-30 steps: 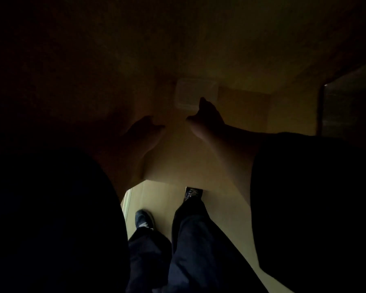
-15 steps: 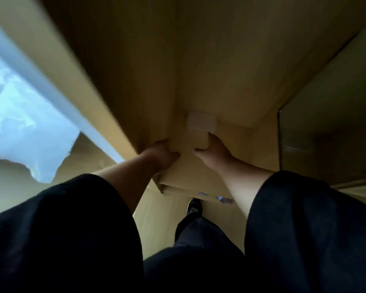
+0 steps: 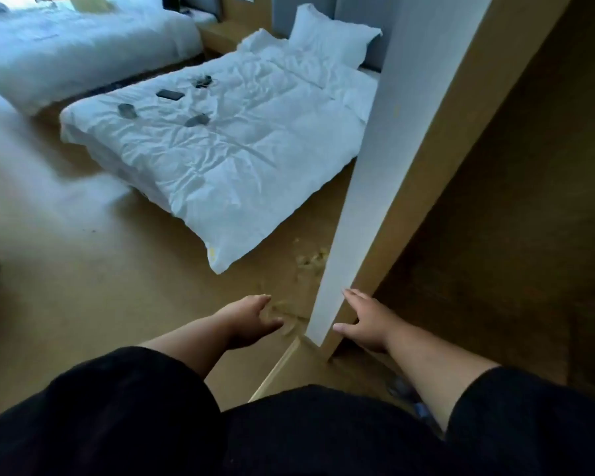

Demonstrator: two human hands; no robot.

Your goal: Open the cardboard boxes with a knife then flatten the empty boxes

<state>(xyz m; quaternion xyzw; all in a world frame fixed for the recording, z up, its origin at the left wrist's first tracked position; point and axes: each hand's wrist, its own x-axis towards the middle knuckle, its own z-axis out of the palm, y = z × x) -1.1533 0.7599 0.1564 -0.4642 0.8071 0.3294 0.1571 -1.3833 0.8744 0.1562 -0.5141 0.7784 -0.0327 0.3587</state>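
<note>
Bedroom, tan floor (image 3: 83,286). Big cardboard box (image 3: 461,166) stands tall, filling the space above and beside the right hand (image 3: 366,324). White bed (image 3: 220,142) well beyond left hand (image 3: 251,316), small dark items on it. Right hand: fingers straight, against the box's lower corner. Left hand: relaxed, empty, just beside the box.

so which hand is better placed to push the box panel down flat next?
Probably right. The right hand already lies with straight fingers against the cardboard box at its lower edge; the left hand hangs over the floor, apart from it.
</note>
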